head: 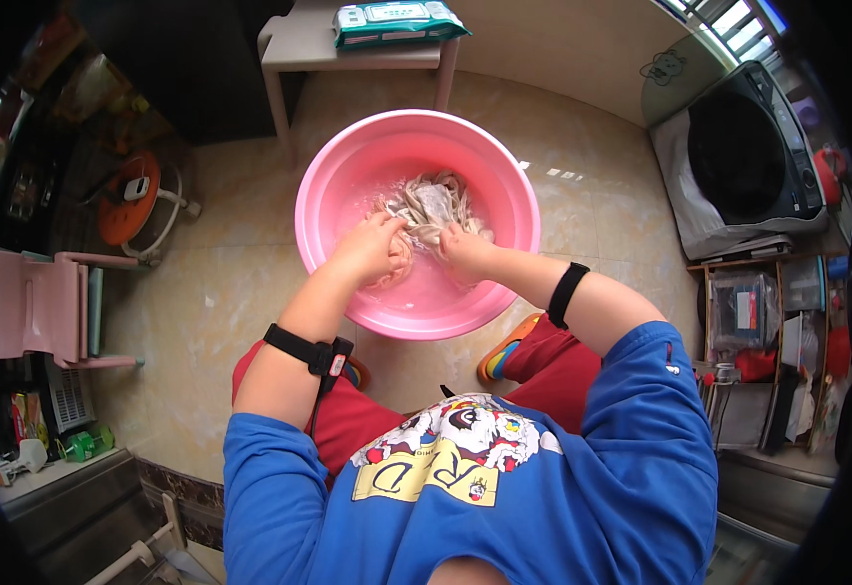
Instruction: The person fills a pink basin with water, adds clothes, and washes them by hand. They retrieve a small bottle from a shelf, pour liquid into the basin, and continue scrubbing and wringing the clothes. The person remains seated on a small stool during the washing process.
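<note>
A pink plastic basin [321, 179] stands on the floor in front of my knees, with water in it. A bunched, wet cloth [433, 205], beige and grey, lies in the water with its folds piled toward the far side. My left hand [373, 247] grips a part of the cloth at the basin's left. To the right, my right hand [466, 252] is closed on another part, its fingertips pressed into the folds. Beneath both hands, the lower part of the cloth is partly hidden.
Beyond the basin, a wipes packet [400, 22] lies on a pale plastic stool [345, 55]. At left are a pink chair [27, 311] and an orange round stool [122, 219]. A washing machine [737, 157] and a filled shelf [777, 263] stand at right.
</note>
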Demonstrator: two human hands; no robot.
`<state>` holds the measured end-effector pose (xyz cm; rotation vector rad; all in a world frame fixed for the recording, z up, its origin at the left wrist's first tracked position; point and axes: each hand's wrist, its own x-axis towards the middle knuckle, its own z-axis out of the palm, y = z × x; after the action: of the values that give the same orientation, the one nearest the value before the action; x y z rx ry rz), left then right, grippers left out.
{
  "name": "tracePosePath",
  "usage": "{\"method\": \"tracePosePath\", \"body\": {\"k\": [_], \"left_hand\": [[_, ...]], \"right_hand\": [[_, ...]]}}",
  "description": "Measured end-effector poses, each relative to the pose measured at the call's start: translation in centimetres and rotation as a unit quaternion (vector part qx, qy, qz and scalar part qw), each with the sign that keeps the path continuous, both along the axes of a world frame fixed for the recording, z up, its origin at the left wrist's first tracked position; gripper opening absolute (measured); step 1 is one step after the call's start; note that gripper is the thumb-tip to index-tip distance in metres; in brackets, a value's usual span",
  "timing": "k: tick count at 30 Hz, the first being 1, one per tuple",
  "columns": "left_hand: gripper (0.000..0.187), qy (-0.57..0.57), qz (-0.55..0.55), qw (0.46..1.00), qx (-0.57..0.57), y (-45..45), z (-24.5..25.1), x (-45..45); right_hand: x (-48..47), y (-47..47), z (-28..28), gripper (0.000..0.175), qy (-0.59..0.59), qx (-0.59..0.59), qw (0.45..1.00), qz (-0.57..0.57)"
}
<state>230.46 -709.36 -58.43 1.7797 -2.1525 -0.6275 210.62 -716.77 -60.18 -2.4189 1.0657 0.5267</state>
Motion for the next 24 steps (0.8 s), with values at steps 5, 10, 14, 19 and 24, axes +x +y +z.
{"method": "tracePosePath", "body": {"k": [5, 10, 14, 19, 24], "left_hand": [[0.057, 0.036, -0.027, 0.996, 0.075, 0.1, 0.3, -0.5], [0.051, 0.099, -0.078, 0.991, 0.050, 0.2, 0.9, -0.6], [0.045, 0.053, -0.148, 0.979, 0.129, 0.6, 1.1, -1.3], [0.043, 0.005, -0.217, 0.943, 0.252, 1.1, 1.5, -2.2], [0.040, -0.058, -0.208, 0.925, 0.313, 1.1, 1.9, -2.1]], "right_hand": [[0.3, 0.3, 0.8, 0.037, 0.024, 0.010, 1.000, 0.002], [0.3, 2.8, 3.6, 0.023, -0.157, 0.092, 0.981, 0.062], [0.7, 0.7, 3.5, 0.024, -0.063, 0.099, 0.989, 0.087], [1.5, -6.6, 0.3, 0.068, -0.005, -0.010, 0.998, 0.055], [1.3, -6.4, -1.7, 0.077, 0.034, 0.032, 0.995, 0.087]]}}
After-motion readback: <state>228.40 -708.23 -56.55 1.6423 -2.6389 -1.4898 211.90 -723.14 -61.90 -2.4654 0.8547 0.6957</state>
